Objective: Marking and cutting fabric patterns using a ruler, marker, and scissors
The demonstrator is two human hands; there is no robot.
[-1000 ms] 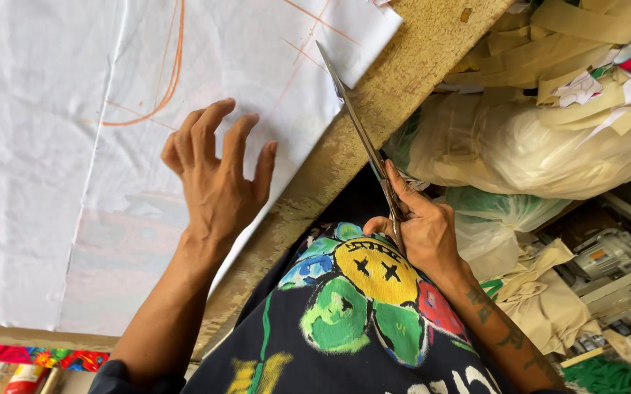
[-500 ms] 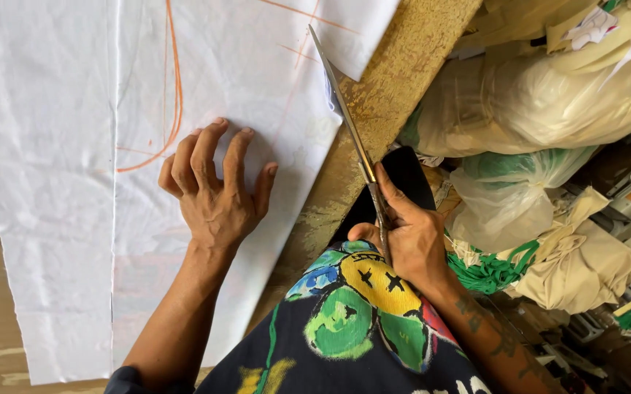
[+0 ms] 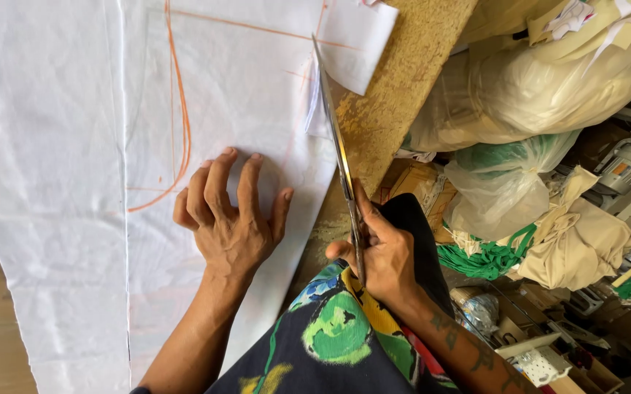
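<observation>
A wide sheet of white cloth [image 3: 60, 182] covers most of the rough wooden table [image 3: 403, 87], thin and slightly creased, with orange chalk lines [image 3: 180, 124] drawn on it: one long curve and straighter strokes toward the far edge. To the right of the table, well apart from the work, stand bulging clear plastic bags [image 3: 541, 80] of pale fabric, a heap of green cord [image 3: 490, 259] and beige folded cloth [image 3: 578, 241]. Close to the body, a dark garment with a bright green, yellow and red print [image 3: 344, 335] fills the lower middle. The left hand [image 3: 231, 219] lies on the cloth with fingers spread and pressing down, gripping nothing, just beside the curved line. The right hand [image 3: 381, 259] is clenched around the handles of long steel scissors [image 3: 337, 138], whose slim blades point away along the cloth's right edge near the table's rim, where a small flap of cloth [image 3: 319, 109] lifts against the blade. To cut well here, it seems wise to keep the lower blade low against the table, hold the cloth flat and taut with the spread hand close to the cut, and follow the chalk in long, even strokes rather than short snips, so the thin fabric does not pucker or drift.
</observation>
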